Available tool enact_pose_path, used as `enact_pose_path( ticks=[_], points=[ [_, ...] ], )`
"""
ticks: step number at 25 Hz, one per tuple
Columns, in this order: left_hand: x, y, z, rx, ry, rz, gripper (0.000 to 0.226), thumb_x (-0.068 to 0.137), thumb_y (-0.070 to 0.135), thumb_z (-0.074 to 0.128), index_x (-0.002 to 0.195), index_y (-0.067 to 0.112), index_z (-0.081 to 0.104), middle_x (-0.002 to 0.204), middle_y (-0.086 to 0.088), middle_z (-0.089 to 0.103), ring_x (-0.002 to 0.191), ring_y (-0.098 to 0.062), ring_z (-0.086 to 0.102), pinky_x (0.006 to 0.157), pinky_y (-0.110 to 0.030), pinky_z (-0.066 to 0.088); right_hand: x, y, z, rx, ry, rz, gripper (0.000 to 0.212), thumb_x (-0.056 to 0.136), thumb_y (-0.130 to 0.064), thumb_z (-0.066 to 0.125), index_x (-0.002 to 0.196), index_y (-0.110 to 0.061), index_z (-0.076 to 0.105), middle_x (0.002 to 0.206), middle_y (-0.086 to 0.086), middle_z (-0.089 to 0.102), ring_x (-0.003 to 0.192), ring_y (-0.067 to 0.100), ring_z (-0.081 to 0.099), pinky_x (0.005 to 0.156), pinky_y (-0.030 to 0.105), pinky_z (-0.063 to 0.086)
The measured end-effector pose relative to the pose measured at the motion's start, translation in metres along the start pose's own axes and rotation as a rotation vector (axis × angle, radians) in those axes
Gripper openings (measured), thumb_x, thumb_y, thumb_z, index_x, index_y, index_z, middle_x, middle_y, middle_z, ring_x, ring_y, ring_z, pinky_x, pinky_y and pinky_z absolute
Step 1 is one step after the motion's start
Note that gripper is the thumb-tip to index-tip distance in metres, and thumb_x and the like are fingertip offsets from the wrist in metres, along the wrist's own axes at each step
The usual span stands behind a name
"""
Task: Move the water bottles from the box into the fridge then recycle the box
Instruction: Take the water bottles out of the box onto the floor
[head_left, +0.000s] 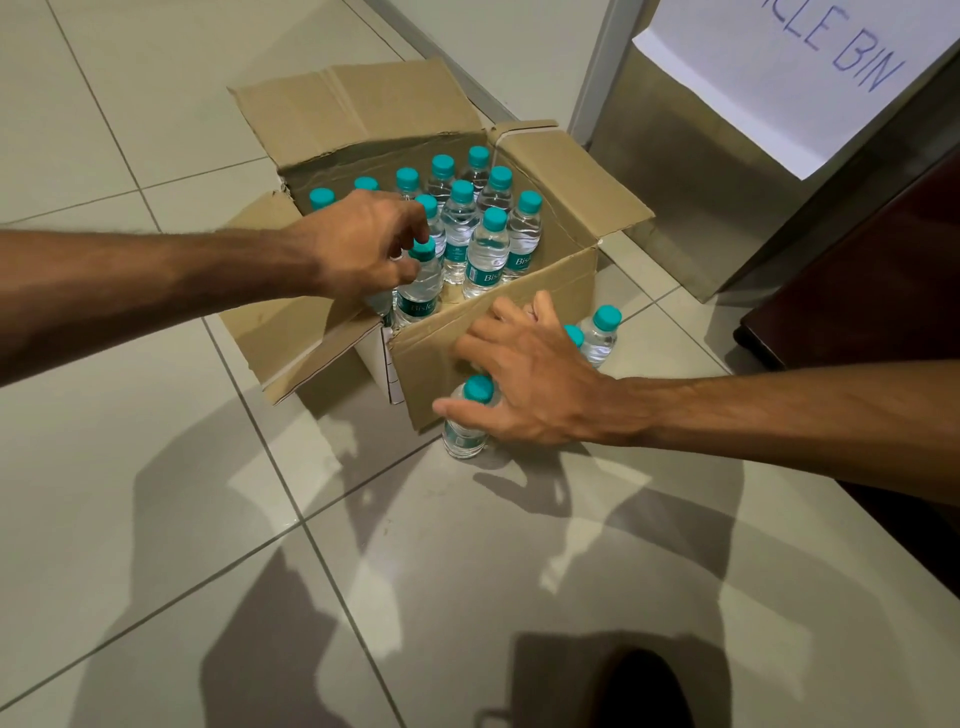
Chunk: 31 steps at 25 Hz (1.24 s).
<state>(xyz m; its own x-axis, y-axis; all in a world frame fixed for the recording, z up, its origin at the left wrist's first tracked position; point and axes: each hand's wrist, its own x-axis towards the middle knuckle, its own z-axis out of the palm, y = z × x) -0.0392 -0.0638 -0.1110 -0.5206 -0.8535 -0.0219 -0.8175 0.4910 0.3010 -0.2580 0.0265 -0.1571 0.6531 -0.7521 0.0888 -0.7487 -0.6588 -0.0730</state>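
Left grip (358, 249) and right grip (524, 387) are bare, forearms (156, 296) lightly haired and veined.

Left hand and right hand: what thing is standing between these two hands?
In the head view, the box's front wall stands between the left hand and the right hand.

On my feed the box (384, 109) is plain brown cardboard w/ a white patch on one side. Bottles (485, 249) are clear, caps (493, 218) teal, labels (479, 276) teal w/ white lettering. Floor (156, 467) is pale grey-green tile, darker grout lines in a grid, grey shadows across it. Sign (769, 104) is white paper w/ blue handwriting, bin (670, 187) brushed silver, cabinet (857, 291) dark brown.
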Motion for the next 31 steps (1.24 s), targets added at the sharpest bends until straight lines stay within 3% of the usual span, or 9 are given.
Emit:
enact_pose_path(
  ticks=[6, 9, 14, 18, 20, 23, 26, 31],
  points=[
    [0.032, -0.007, 0.012, 0.131, -0.097, -0.031, 0.053, 0.091, 0.029, 0.066, 0.137, 0.011, 0.046, 0.131, -0.013, 0.051, 0.112, -0.026, 0.055, 0.087, -0.037, 0.05, 0.012, 0.018, -0.013, 0.144, 0.233, 0.086, 0.054, 0.093, -0.065, 0.038, 0.093, -0.021, 0.069, 0.088, -0.004, 0.065, 0.089, 0.015, 0.045, 0.08, 0.036, 0.026],
    [0.045, -0.01, 0.02, 0.165, -0.163, -0.043, 0.046, 0.092, 0.027, 0.064, 0.133, 0.011, 0.049, 0.122, -0.013, 0.059, 0.104, -0.025, 0.061, 0.084, -0.035, 0.052, 0.021, 0.026, -0.015, 0.146, 0.284, 0.109, 0.048, 0.094, -0.059, 0.043, 0.088, -0.019, 0.069, 0.085, -0.006, 0.065, 0.089, 0.013, 0.045, 0.08, 0.033, 0.019],
    [0.055, -0.004, 0.024, 0.254, -0.205, -0.056, 0.02, 0.094, 0.024, 0.062, 0.107, 0.011, 0.055, 0.1, -0.008, 0.055, 0.087, -0.02, 0.054, 0.072, -0.032, 0.045, 0.032, 0.03, -0.017, 0.162, 0.191, 0.195, 0.045, 0.096, -0.056, 0.044, 0.083, -0.021, 0.068, 0.083, -0.007, 0.064, 0.089, 0.012, 0.042, 0.08, 0.033, 0.019],
    [0.051, 0.0, 0.009, 0.222, -0.139, -0.049, 0.022, 0.09, 0.022, 0.066, 0.105, 0.009, 0.057, 0.1, -0.011, 0.057, 0.086, -0.022, 0.055, 0.072, -0.037, 0.049, 0.042, 0.033, -0.029, 0.204, 0.167, 0.227, 0.03, 0.094, -0.047, 0.055, 0.092, -0.022, 0.069, 0.089, -0.008, 0.063, 0.093, 0.012, 0.044, 0.08, 0.034, 0.026],
    [0.041, 0.006, -0.008, 0.154, -0.074, -0.064, 0.021, 0.089, 0.02, 0.067, 0.103, 0.01, 0.057, 0.099, -0.011, 0.058, 0.083, -0.022, 0.055, 0.064, -0.03, 0.046, 0.047, 0.035, -0.036, 0.226, 0.171, 0.237, 0.026, 0.092, -0.044, 0.061, 0.102, -0.021, 0.069, 0.095, -0.006, 0.066, 0.095, 0.012, 0.049, 0.083, 0.034, 0.036],
    [0.018, 0.019, -0.039, 0.092, 0.044, -0.073, 0.026, 0.088, 0.024, 0.069, 0.106, 0.007, 0.059, 0.096, -0.008, 0.056, 0.082, -0.021, 0.053, 0.055, -0.022, 0.036, 0.054, 0.033, -0.052, 0.292, 0.122, 0.232, 0.043, 0.09, -0.042, 0.069, 0.126, -0.018, 0.06, 0.113, -0.003, 0.064, 0.098, 0.007, 0.052, 0.08, 0.024, 0.045],
    [-0.011, 0.032, -0.067, 0.08, 0.151, -0.061, 0.041, 0.087, 0.028, 0.07, 0.116, 0.002, 0.059, 0.101, -0.011, 0.058, 0.089, -0.024, 0.055, 0.065, -0.029, 0.044, 0.062, 0.023, -0.07, 0.345, 0.113, 0.208, 0.067, 0.086, -0.043, 0.075, 0.14, -0.018, 0.047, 0.128, -0.002, 0.058, 0.087, -0.003, 0.049, 0.068, 0.007, 0.033],
    [-0.053, 0.049, -0.094, -0.018, 0.188, -0.077, 0.044, 0.085, 0.032, 0.071, 0.121, 0.01, 0.058, 0.104, -0.003, 0.062, 0.089, -0.02, 0.06, 0.061, -0.021, 0.044, 0.065, 0.0, -0.097, 0.446, 0.164, 0.163, 0.066, 0.076, -0.053, 0.081, 0.129, -0.022, 0.057, 0.114, -0.005, 0.065, 0.079, -0.006, 0.056, 0.071, 0.017, 0.05]
  ],
)
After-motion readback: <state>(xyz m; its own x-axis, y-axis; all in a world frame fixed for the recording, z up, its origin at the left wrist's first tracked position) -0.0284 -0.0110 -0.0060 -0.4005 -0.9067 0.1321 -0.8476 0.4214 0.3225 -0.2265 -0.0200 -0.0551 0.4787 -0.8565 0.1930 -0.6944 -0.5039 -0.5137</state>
